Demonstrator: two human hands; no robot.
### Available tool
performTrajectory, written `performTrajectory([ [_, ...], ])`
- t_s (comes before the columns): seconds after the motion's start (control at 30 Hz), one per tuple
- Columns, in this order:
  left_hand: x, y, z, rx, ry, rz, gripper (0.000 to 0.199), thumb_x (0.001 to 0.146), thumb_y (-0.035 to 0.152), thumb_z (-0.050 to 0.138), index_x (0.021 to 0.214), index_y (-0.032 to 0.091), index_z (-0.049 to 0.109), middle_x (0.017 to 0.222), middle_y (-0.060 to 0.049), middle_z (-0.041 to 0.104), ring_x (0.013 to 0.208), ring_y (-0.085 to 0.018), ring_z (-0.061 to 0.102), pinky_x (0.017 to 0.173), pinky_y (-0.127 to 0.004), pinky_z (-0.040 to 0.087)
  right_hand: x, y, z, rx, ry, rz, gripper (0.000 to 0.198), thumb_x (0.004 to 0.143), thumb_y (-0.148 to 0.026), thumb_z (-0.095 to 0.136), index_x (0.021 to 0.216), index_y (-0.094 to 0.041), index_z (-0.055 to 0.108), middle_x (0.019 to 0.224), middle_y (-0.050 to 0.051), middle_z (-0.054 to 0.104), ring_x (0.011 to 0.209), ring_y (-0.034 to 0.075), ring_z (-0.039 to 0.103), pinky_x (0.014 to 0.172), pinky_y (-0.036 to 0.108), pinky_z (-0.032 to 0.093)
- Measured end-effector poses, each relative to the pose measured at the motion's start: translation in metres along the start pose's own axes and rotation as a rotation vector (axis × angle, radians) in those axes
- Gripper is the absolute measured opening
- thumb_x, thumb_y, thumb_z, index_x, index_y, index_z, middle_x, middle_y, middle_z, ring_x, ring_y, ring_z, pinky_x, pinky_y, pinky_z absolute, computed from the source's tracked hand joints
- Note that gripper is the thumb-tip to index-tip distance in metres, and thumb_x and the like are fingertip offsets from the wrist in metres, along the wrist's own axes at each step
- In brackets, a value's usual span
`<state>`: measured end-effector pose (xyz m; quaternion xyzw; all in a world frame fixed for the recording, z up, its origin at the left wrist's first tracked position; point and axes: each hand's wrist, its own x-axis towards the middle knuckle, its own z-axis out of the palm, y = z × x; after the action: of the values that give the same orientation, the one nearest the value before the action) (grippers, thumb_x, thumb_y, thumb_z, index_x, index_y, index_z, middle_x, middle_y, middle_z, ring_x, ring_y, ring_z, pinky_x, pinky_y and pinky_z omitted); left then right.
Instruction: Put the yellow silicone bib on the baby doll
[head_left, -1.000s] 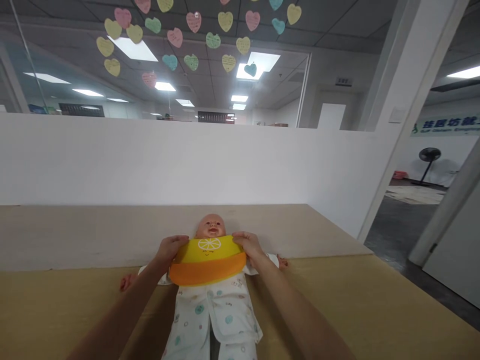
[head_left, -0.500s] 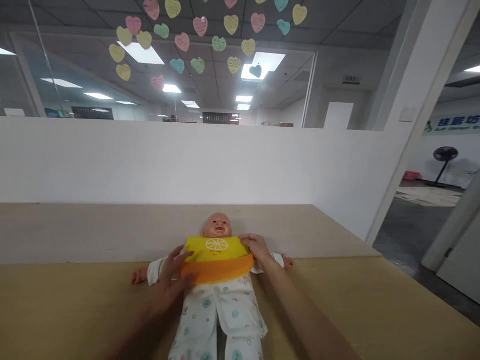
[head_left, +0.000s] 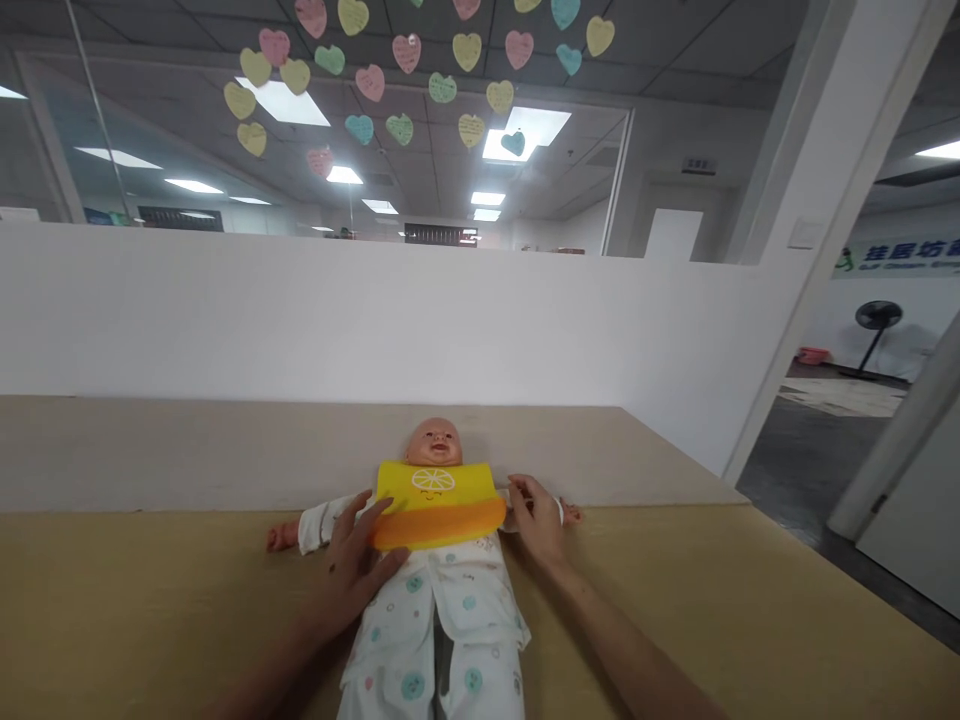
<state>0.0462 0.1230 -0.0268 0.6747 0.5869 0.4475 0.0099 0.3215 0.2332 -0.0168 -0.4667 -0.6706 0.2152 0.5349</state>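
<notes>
A baby doll [head_left: 435,442] in a white spotted suit lies on its back on the tan table [head_left: 750,600], head away from me. A yellow bib with an orange pocket [head_left: 436,503] covers its chest. My left hand [head_left: 358,560] lies flat with fingers spread on the doll's side, its fingertips touching the bib's left lower corner. My right hand [head_left: 538,520] rests open on the doll's sleeve, just right of the bib and apart from it.
A low white partition wall [head_left: 300,320] runs behind the table. A white pillar [head_left: 817,200] stands at the right, with an open floor area and a black fan [head_left: 874,325] beyond. Paper hearts [head_left: 405,70] hang on the glass above.
Both hands have let go of the bib's upper corners. The left hand slid down to the doll's side; the right moved out onto the doll's sleeve. The bib now lies flat.
</notes>
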Motion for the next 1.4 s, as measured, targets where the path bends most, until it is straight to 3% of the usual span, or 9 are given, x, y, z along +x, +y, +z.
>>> performTrajectory([
  [0.2, -0.003, -0.002, 0.003, 0.030, 0.100, 0.002, 0.043, 0.081, 0.052, 0.055, 0.116, 0.028, 0.060, 0.130, -0.009, 0.048, 0.120, -0.028, 0.051, 0.102, -0.049, 0.044, -0.017, -0.001, 0.003, -0.139, -0.102, -0.265, 0.034, 0.084, -0.019, 0.035, 0.108, -0.016, 0.060, 0.100, 0.009, 0.065, 0.091, 0.020, 0.061, 0.082, 0.034, 0.048],
  [0.37, -0.008, -0.010, 0.003, 0.014, 0.145, 0.052, 0.047, 0.083, 0.051, 0.054, 0.120, 0.022, 0.054, 0.126, -0.011, 0.052, 0.117, -0.026, 0.053, 0.099, -0.045, 0.047, -0.022, 0.002, 0.002, -0.239, -0.076, -0.262, 0.036, 0.085, -0.017, 0.034, 0.112, -0.015, 0.057, 0.098, 0.010, 0.065, 0.091, 0.020, 0.060, 0.082, 0.035, 0.047],
  [0.53, -0.008, -0.048, -0.016, 0.230, 0.254, 0.126, 0.036, 0.088, 0.037, 0.041, 0.116, 0.019, 0.055, 0.115, -0.013, 0.062, 0.109, -0.028, 0.057, 0.095, -0.050, 0.045, -0.023, 0.009, -0.021, -0.584, -0.075, -0.319, 0.035, 0.081, -0.019, 0.043, 0.109, -0.019, 0.064, 0.111, 0.010, 0.064, 0.107, 0.025, 0.053, 0.095, 0.043, 0.039],
  [0.63, -0.006, -0.079, -0.030, 0.421, 0.156, 0.213, 0.035, 0.080, 0.030, 0.046, 0.109, 0.020, 0.062, 0.115, -0.013, 0.064, 0.113, -0.032, 0.054, 0.096, -0.054, 0.044, -0.022, 0.017, -0.036, -0.732, -0.147, -0.361, 0.034, 0.079, -0.026, 0.052, 0.110, -0.023, 0.066, 0.122, 0.008, 0.060, 0.118, 0.028, 0.046, 0.098, 0.044, 0.035],
  [0.77, -0.003, -0.099, -0.037, 0.572, 0.092, 0.199, 0.037, 0.076, 0.025, 0.046, 0.107, 0.022, 0.067, 0.118, -0.012, 0.065, 0.118, -0.034, 0.052, 0.096, -0.054, 0.044, -0.019, 0.028, -0.042, -0.814, -0.208, -0.382, 0.034, 0.079, -0.023, 0.054, 0.110, -0.026, 0.067, 0.127, 0.007, 0.058, 0.123, 0.030, 0.042, 0.101, 0.047, 0.031],
  [0.93, 0.000, -0.097, -0.039, 0.603, 0.126, 0.111, 0.034, 0.079, 0.025, 0.044, 0.104, 0.025, 0.069, 0.112, -0.011, 0.068, 0.112, -0.034, 0.057, 0.093, -0.054, 0.045, -0.013, 0.039, -0.037, -0.801, -0.148, -0.337, 0.037, 0.081, -0.014, 0.048, 0.109, -0.026, 0.068, 0.124, 0.007, 0.061, 0.120, 0.029, 0.045, 0.099, 0.049, 0.033],
  [1.07, 0.001, -0.090, -0.041, 0.536, 0.134, 0.138, 0.036, 0.078, 0.032, 0.049, 0.105, 0.019, 0.068, 0.110, -0.014, 0.068, 0.110, -0.034, 0.056, 0.095, -0.053, 0.044, -0.011, 0.045, -0.037, -0.730, -0.115, -0.325, 0.038, 0.081, -0.018, 0.048, 0.114, -0.021, 0.065, 0.124, 0.009, 0.061, 0.120, 0.030, 0.045, 0.100, 0.049, 0.034],
  [1.23, 0.009, -0.086, -0.044, 0.396, 0.160, 0.149, 0.043, 0.088, 0.044, 0.040, 0.111, 0.016, 0.064, 0.110, -0.013, 0.068, 0.107, -0.028, 0.058, 0.097, -0.047, 0.044, -0.003, 0.051, -0.045, -0.530, 0.009, -0.275, 0.038, 0.084, -0.024, 0.040, 0.112, -0.012, 0.064, 0.121, 0.014, 0.060, 0.116, 0.026, 0.049, 0.099, 0.042, 0.039],
  [1.4, 0.022, -0.101, -0.041, 0.345, 0.127, 0.101, 0.043, 0.085, 0.051, 0.041, 0.094, 0.021, 0.070, 0.103, -0.011, 0.072, 0.103, -0.027, 0.060, 0.095, -0.048, 0.044, 0.007, 0.056, -0.051, -0.489, -0.020, -0.257, 0.038, 0.089, -0.036, 0.040, 0.104, -0.015, 0.068, 0.110, 0.013, 0.065, 0.107, 0.025, 0.053, 0.096, 0.043, 0.041],
])
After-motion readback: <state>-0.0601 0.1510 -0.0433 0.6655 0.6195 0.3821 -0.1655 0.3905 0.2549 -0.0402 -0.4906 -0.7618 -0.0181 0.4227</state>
